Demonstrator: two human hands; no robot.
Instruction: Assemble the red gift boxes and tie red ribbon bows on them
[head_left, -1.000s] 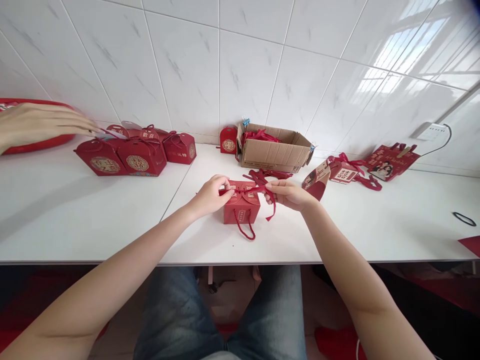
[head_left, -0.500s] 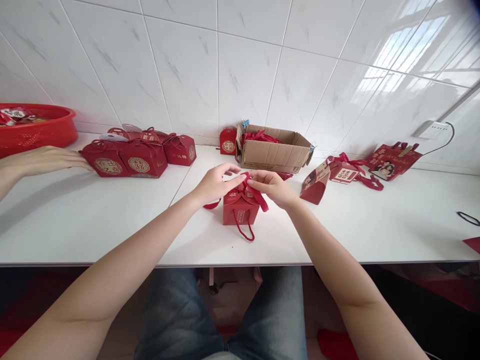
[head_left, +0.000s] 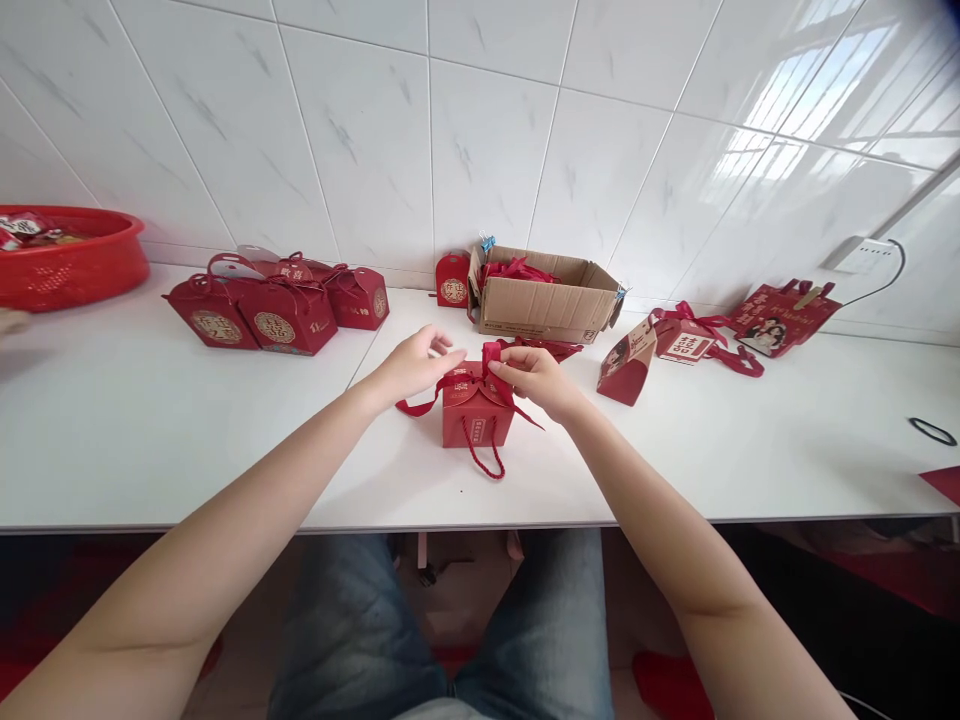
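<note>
A small red gift box (head_left: 478, 418) stands on the white table in front of me, its rope handle hanging down the near side. Red ribbon (head_left: 420, 408) crosses its top, one tail trailing left and another right. My right hand (head_left: 538, 380) pinches an upright loop of this ribbon between thumb and fingers. Just left of the loop, my left hand (head_left: 420, 366) hovers over the box with fingers apart, and I see nothing held in it.
Several red gift boxes (head_left: 289, 318) stand back left, beyond them a red plastic basket (head_left: 75, 275). A cardboard box (head_left: 547, 308) of ribbons is behind my hands. More boxes (head_left: 630, 365) and a red bag (head_left: 784, 320) are right. Another person's blurred hand (head_left: 11, 320) shows far left.
My left hand has moved left, away from the ribbon, while my right keeps its pinch and a loop now stands up. The other person's hand has withdrawn left from the boxes.
</note>
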